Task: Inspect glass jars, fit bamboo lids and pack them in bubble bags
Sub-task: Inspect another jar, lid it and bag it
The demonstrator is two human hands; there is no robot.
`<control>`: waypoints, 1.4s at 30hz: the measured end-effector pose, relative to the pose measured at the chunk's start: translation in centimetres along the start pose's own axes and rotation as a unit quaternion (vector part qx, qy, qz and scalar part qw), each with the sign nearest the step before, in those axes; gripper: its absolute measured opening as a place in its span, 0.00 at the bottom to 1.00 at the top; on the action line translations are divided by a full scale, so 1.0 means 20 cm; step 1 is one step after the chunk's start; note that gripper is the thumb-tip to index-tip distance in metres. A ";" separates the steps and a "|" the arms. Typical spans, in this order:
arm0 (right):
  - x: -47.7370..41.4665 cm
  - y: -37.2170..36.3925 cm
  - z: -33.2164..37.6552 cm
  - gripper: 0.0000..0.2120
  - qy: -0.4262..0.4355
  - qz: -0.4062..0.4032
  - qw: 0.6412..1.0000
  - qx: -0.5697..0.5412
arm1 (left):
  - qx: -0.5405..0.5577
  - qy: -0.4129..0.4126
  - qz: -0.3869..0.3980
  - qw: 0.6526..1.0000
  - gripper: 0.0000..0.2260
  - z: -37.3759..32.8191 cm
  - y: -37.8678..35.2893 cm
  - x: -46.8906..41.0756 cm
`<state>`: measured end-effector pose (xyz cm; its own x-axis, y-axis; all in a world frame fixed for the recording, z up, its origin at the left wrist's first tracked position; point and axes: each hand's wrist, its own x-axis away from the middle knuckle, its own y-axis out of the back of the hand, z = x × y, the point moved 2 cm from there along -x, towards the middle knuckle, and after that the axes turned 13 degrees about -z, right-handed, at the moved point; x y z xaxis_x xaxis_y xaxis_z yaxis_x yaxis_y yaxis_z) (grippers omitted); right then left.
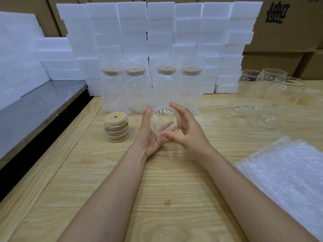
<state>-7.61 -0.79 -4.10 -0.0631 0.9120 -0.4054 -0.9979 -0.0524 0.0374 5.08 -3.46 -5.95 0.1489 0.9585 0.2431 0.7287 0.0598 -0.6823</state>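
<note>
Centrally, left hand (148,135) and right hand (190,131), seemingly curled, hold glass jar (165,116) over table (157,180).

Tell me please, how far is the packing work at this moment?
Done: four lidded jars stand in bubble bags at the back. In hand: left hand and right hand hold one bare jar, no lid yet. Remaining: three open jars on the right, with the lid stack and flat bubble bags waiting.

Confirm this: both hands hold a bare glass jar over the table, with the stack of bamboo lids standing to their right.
No. The head view shows the stack of bamboo lids standing to their left; the left hand and right hand do hold the bare glass jar over the table.
</note>
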 end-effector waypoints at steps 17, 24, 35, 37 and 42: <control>0.03 -0.10 0.04 0.24 0.052 -0.230 0.967 0.098 | -0.059 0.006 0.042 0.997 0.31 0.02 -0.01 0.01; 0.03 -0.12 0.02 0.16 0.027 -0.260 0.964 0.051 | -0.063 -0.013 0.001 0.998 0.36 0.03 -0.04 0.03; 0.00 -0.09 0.02 0.30 -0.034 -0.142 0.988 0.041 | -0.061 -0.045 -0.063 0.995 0.44 0.03 -0.04 0.03; 0.00 -0.07 0.02 0.35 -0.027 -0.109 0.992 0.061 | -0.054 -0.040 -0.055 0.996 0.44 0.03 -0.03 0.02; -0.01 -0.01 0.00 0.41 0.002 -0.030 0.996 0.087 | -0.001 -0.016 -0.037 0.999 0.42 0.03 -0.02 -0.01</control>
<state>-7.41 -0.94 -4.11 -0.0038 0.9101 -0.4145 -0.9826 0.0737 0.1707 4.43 -3.47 -6.13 0.0721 0.9600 0.2707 0.7384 0.1311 -0.6615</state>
